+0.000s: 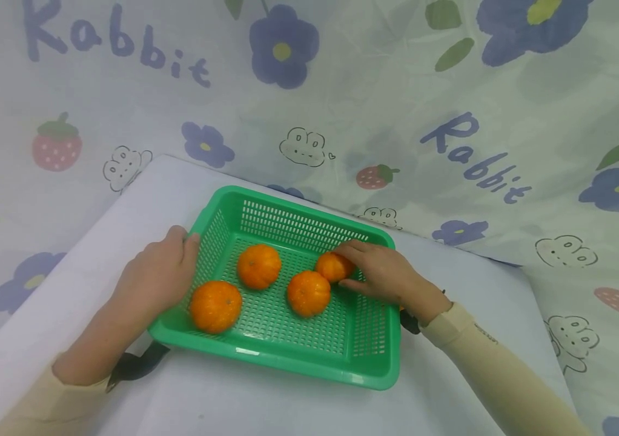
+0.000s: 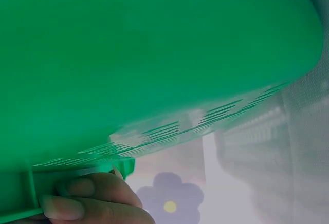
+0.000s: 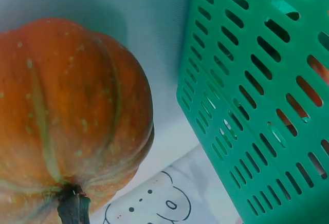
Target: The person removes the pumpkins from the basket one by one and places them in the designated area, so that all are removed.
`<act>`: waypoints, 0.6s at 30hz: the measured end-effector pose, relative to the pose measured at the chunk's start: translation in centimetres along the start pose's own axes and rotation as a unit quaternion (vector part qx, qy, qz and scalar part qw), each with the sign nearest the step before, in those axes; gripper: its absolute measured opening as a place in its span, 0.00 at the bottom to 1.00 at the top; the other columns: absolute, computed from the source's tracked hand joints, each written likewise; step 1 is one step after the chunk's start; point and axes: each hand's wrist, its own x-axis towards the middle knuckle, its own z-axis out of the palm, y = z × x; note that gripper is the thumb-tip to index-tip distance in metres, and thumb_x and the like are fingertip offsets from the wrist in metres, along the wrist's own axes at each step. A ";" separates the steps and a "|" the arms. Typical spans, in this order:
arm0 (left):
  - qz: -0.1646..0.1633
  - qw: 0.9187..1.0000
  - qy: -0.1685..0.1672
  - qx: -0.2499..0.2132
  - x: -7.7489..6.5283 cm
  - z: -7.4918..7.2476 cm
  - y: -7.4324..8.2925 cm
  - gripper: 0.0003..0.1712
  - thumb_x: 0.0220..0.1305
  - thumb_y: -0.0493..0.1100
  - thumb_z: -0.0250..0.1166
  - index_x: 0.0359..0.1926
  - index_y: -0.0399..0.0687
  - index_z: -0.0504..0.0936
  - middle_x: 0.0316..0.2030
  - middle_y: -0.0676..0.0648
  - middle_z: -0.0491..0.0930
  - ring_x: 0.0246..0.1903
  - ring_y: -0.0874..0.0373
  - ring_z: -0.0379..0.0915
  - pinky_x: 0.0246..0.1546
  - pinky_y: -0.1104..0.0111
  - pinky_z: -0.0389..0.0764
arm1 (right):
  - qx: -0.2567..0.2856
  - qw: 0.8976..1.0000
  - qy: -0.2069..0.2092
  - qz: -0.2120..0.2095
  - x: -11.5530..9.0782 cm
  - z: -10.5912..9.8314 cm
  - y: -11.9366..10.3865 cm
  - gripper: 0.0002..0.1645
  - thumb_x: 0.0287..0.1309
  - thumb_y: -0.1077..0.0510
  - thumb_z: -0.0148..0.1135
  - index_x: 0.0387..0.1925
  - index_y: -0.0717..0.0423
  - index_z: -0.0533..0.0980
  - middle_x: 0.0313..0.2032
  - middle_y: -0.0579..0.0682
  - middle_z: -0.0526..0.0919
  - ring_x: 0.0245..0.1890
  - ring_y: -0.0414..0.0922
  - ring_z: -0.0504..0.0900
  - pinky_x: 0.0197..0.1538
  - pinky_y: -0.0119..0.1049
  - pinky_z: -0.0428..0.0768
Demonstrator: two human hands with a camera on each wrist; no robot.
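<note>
A green plastic basket (image 1: 287, 357) with slotted walls stands on the white-covered table, slightly tilted in the view. My left hand (image 1: 154, 272) grips its left rim; in the left wrist view the fingers (image 2: 103, 198) curl under the rim. Inside, my right hand (image 1: 383, 269) holds a small mandarin orange (image 1: 333, 266) near the back right corner, with fingers on its far side and thumb on its near side. A second mandarin (image 1: 308, 293) touches or nearly touches it. Two more, a mandarin (image 1: 258, 266) and a larger mandarin (image 1: 215, 307), lie in the left half.
An orange pumpkin (image 3: 77, 116) with a dark stem sits beside the basket's right outer wall, mostly hidden in the head view under my right wrist. A printed cloth (image 1: 342, 91) with flowers, rabbits and strawberries hangs behind the white table (image 1: 478, 315).
</note>
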 end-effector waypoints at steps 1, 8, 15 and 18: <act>0.000 1.000 0.000 0.000 0.0 0.0 0.0 0.30 0.85 0.58 0.32 0.50 0.34 0.65 0.23 0.42 0.68 0.20 0.48 0.68 0.19 0.60 0.69 | 0.000 1.000 0.002 0.000 0.0 0.0 0.0 0.33 0.63 0.43 0.75 0.66 0.48 0.76 0.61 0.46 0.80 0.56 0.48 0.81 0.58 0.49 0.81; -0.002 1.000 -0.003 -0.003 0.0 -0.1 0.1 0.30 0.85 0.58 0.33 0.51 0.34 0.65 0.23 0.42 0.68 0.20 0.48 0.68 0.19 0.60 0.70 | 0.005 1.000 0.016 0.001 -0.1 0.0 0.0 0.33 0.65 0.41 0.72 0.66 0.49 0.76 0.63 0.48 0.80 0.58 0.48 0.81 0.58 0.48 0.81; 0.001 1.000 -0.003 -0.002 0.0 -0.1 0.1 0.30 0.85 0.58 0.32 0.51 0.33 0.65 0.23 0.42 0.68 0.20 0.48 0.68 0.18 0.60 0.70 | 0.013 0.999 0.028 0.012 -0.3 0.2 0.2 0.34 0.68 0.38 0.68 0.66 0.52 0.75 0.63 0.50 0.79 0.58 0.49 0.81 0.58 0.50 0.81; 0.003 1.000 -0.002 -0.001 0.0 -0.1 0.1 0.30 0.85 0.57 0.33 0.51 0.33 0.65 0.23 0.42 0.68 0.20 0.49 0.68 0.18 0.60 0.70 | 0.016 0.999 0.032 0.015 -0.4 0.3 0.3 0.35 0.68 0.37 0.68 0.66 0.52 0.75 0.62 0.50 0.80 0.56 0.49 0.82 0.56 0.49 0.82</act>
